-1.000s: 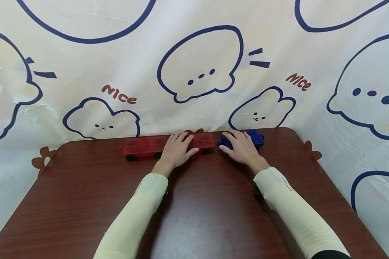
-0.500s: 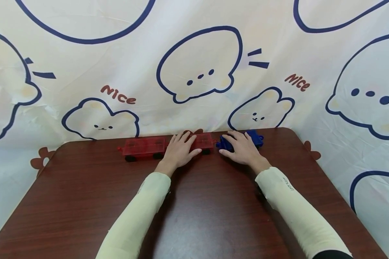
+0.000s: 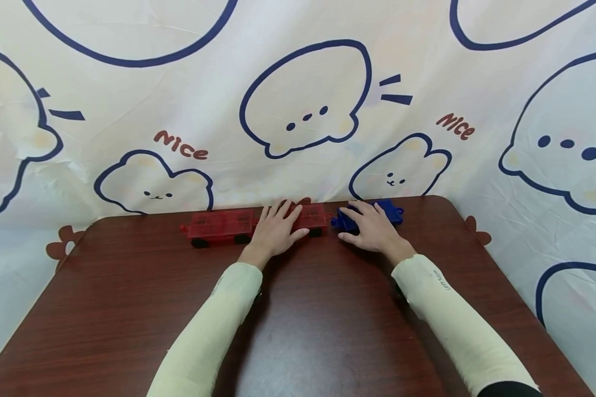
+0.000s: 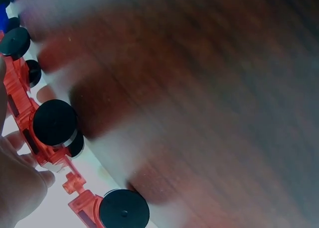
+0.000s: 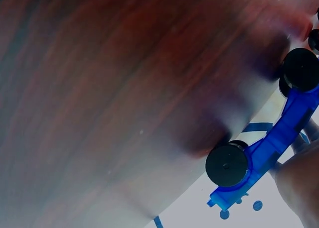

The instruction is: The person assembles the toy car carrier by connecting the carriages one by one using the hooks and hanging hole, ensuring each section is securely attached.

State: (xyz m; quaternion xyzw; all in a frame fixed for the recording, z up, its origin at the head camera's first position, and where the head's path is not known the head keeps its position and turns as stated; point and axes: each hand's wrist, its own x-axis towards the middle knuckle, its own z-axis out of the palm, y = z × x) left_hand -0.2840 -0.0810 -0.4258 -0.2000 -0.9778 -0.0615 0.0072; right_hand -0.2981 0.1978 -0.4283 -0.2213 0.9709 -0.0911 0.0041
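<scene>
In the head view, two red toy train cars stand in a row at the table's far edge, the left one (image 3: 222, 225) uncovered. My left hand (image 3: 274, 230) rests with spread fingers over the other red car (image 3: 315, 218). To its right, my right hand (image 3: 376, 230) lies over a blue car (image 3: 389, 211), fingers extended across its top and thumb towards the near side. The left wrist view shows the red car (image 4: 19, 111) with black wheels beside my hand (image 4: 17, 188). In the right wrist view, the blue car (image 5: 279, 138) stands next to my hand (image 5: 304, 183).
A brown wooden table (image 3: 323, 331) stretches towards me beneath both forearms. Right behind its far edge hangs a pale cloth (image 3: 298, 82) with cartoon drawings, which also runs along both sides.
My left hand has shifted slightly to the right along the red cars, showing more of the left one. My right hand has moved very little, and the cars look almost unmoved.
</scene>
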